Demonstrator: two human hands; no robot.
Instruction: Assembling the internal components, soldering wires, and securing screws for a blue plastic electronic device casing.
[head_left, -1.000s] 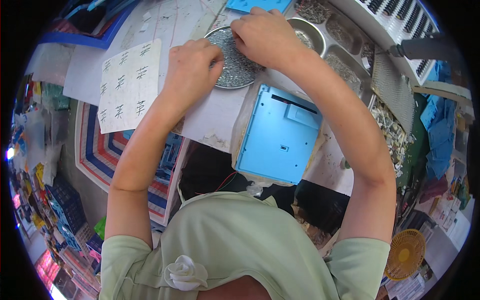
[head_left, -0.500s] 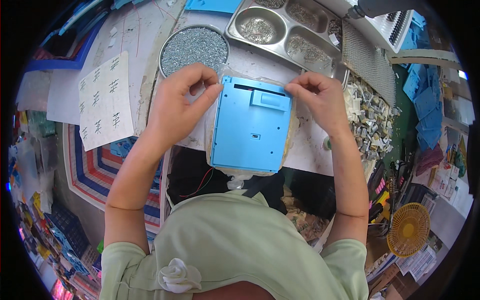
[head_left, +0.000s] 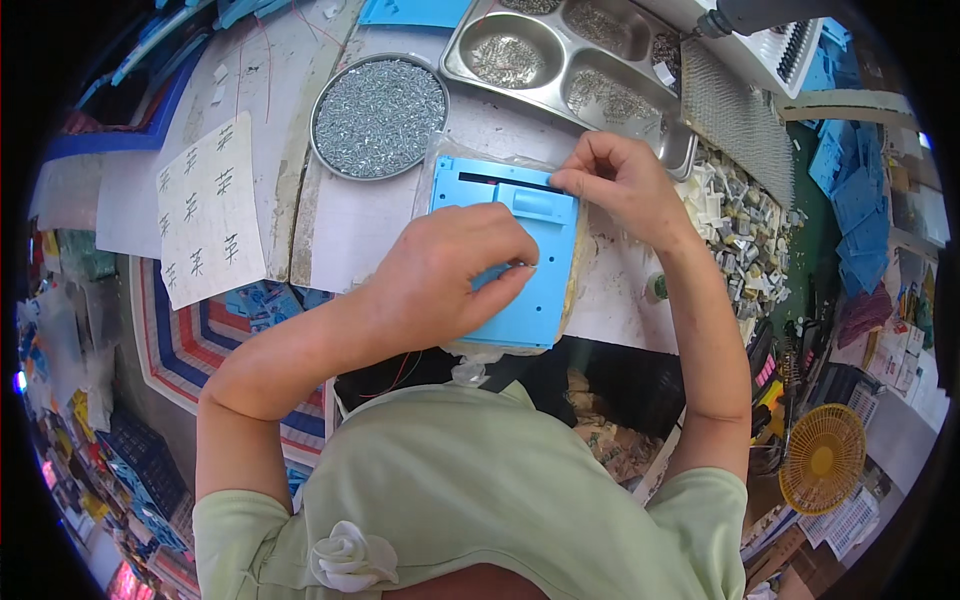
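The blue panel [head_left: 548,285] lies flat at the counter's [head_left: 620,305] near edge, right in front of you, with plastic [head_left: 470,148] showing under and around it. That layer probably cushions the panel and slows it from sliding while you handle it.

Your left hand [head_left: 440,270] is over the panel's middle, fingers curled, thumb and forefinger tips brought together; you may have something tiny between them, but I cannot tell. Your right hand [head_left: 620,185] is at the panel's upper right corner, its thumb and forefinger pressed together there, likely for fine control; what they pinch, if anything, I cannot tell.

Beyond the panel's upper left corner sits the dish [head_left: 383,178] of metal pins [head_left: 380,115], and beyond its upper right the steel tray [head_left: 548,100], both seemingly placed for a short reach. Parts [head_left: 735,250] are heaped to the panel's right; a sheet [head_left: 210,210] lies well to its left.

Half a second ago your left hand was at the panel's upper left corner; it has since crossed inward. Your right hand has stayed at its corner.
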